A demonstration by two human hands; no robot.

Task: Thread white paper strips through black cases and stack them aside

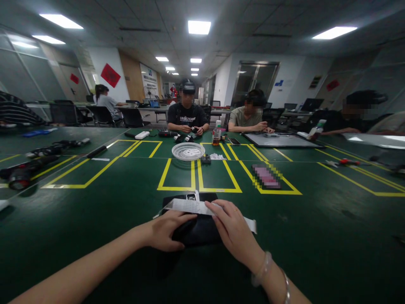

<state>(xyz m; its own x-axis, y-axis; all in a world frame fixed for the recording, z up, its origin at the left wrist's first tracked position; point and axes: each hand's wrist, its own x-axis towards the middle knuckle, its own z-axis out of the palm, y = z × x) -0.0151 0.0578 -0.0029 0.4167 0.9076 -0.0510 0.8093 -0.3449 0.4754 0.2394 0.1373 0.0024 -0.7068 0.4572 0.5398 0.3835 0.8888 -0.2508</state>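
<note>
In front of me a flat black piece (198, 231) lies on the green table, its exact kind unclear. Across it stretches a long white strip (185, 206) with fine rows of print, its right end beyond my right hand. My left hand (166, 230) rests at the left part of the strip and the black piece, thumb and index finger apart. Outstretched over the strip's middle, the fingers of my right hand (232, 223) press down on it. Just behind the strip sits a small white item with a dark face (191, 196).
Yellow tape lines (218, 190) mark the table. Beyond are a round white grille (188, 152), a small black block (206, 159), a phone (266, 176) and a bottle (217, 135). Dark tools (30, 169) lie at left. Several people sit around; one person (187, 116) opposite handles small parts.
</note>
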